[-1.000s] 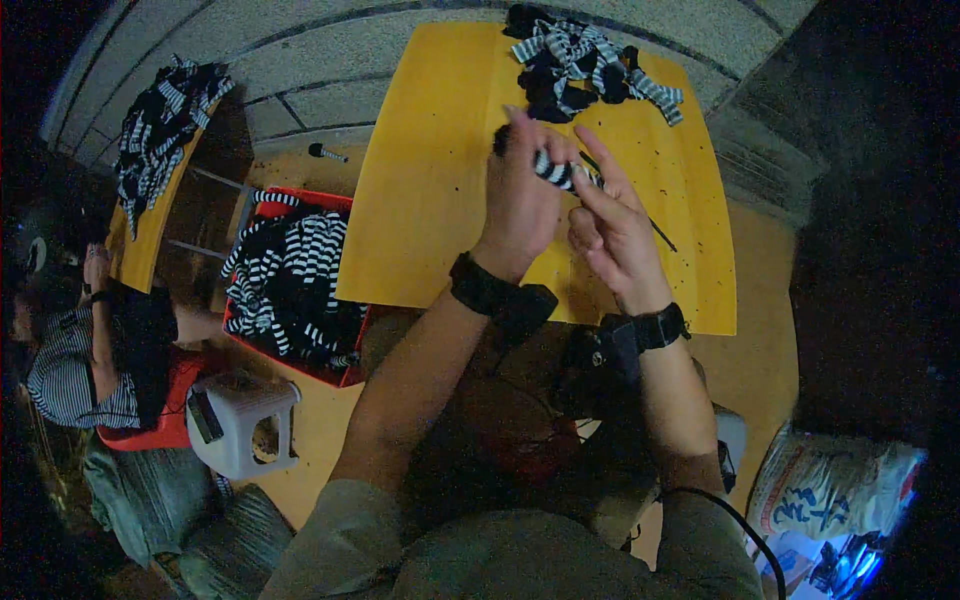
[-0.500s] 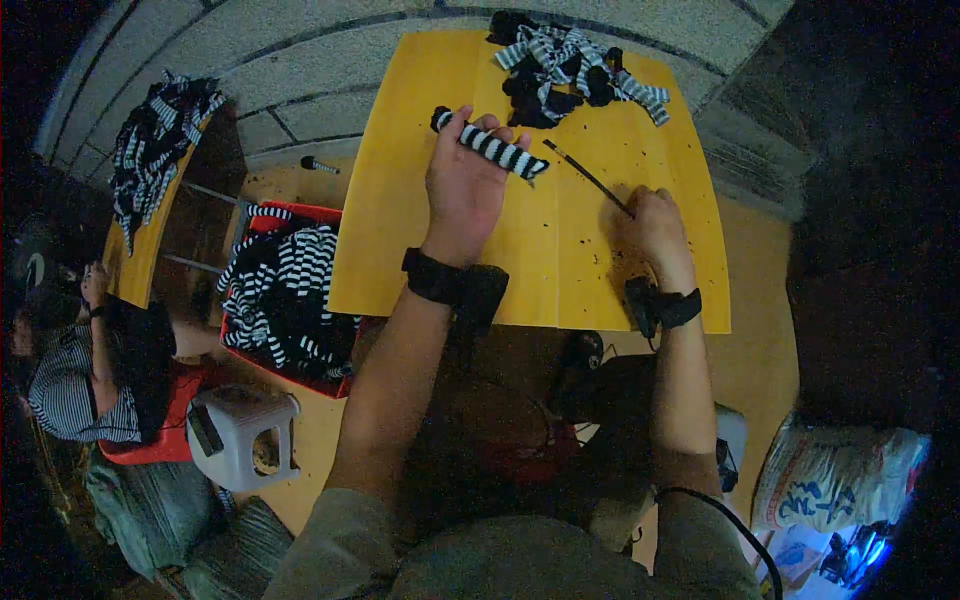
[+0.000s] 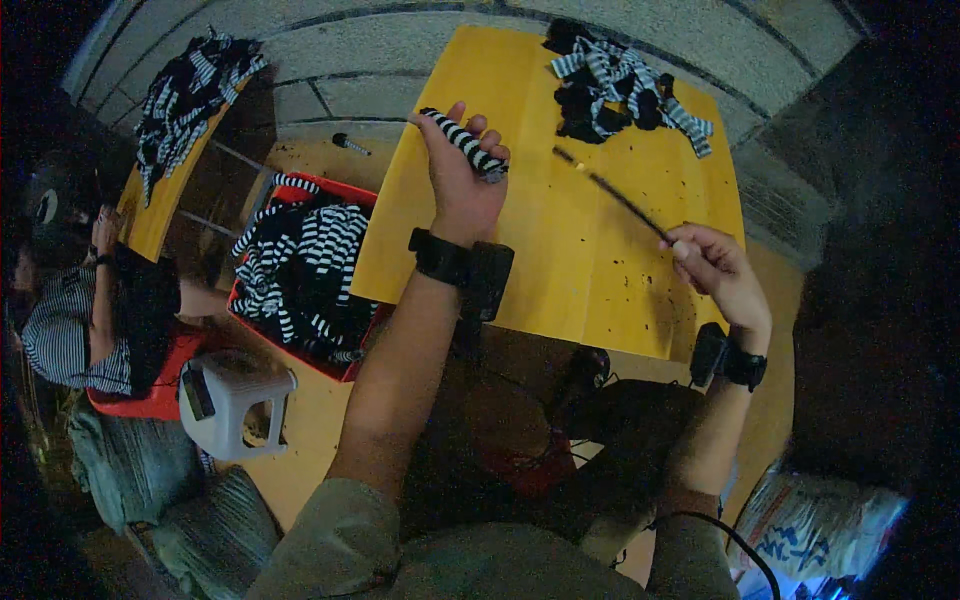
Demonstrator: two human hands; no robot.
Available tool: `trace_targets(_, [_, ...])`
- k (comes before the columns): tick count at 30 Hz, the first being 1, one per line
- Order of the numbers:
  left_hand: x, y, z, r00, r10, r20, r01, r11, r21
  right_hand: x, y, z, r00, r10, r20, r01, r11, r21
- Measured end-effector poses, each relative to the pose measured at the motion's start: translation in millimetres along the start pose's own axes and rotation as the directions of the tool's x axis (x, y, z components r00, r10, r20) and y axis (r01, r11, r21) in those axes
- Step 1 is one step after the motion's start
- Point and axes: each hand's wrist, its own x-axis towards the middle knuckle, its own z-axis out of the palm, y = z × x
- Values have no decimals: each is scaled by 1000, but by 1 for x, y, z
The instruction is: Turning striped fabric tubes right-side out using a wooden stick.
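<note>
A black-and-white striped knitted tube [image 3: 462, 142] lies across the palm of my left hand [image 3: 465, 195], with the fingers curled round it and the thumb at its far end. It is raised over the left part of the yellow table [image 3: 540, 250]. My right hand [image 3: 718, 272], near the table's right edge, pinches one end of a thin dark rod [image 3: 630, 207] between thumb and fingers. The rod slants away to the far left, its tip apart from the tube. At the table's far edge lies a loose heap of striped and black knitted pieces [image 3: 620, 85].
Left of the table stands a red crate [image 3: 350, 190] full of striped knits. Beyond it a person [image 3: 75, 335] sits at another yellow table [image 3: 165, 220] with a similar heap. A grey stool [image 3: 235, 400] and green sacks [image 3: 135, 475] are at the lower left. Dark crumbs dot my table.
My right hand has drawn back to the right and nearer me with the rod. My left fingers have curled more round the tube, which now tilts more steeply. The whole view has turned slightly.
</note>
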Motion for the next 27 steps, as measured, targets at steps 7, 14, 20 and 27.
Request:
trace_targets(7, [-5,-7,15,1000,-9,6,8,1000,25,21,7,40,994,-51,93,48,998,38])
trace_targets(14, [-18,-25,28,991,-25,134,0,984,179,32,10,77,989,-143,46,141,989,39])
trace_targets(20, [-19,-29,35,992,10,122,-36,977,211,28,-5,122,928,-320,-189,205,864,-459])
trace_targets(27, [-27,-65,35,978,-41,203,-30,941,336,40,-18,125,843,-417,-341,265,871,-413])
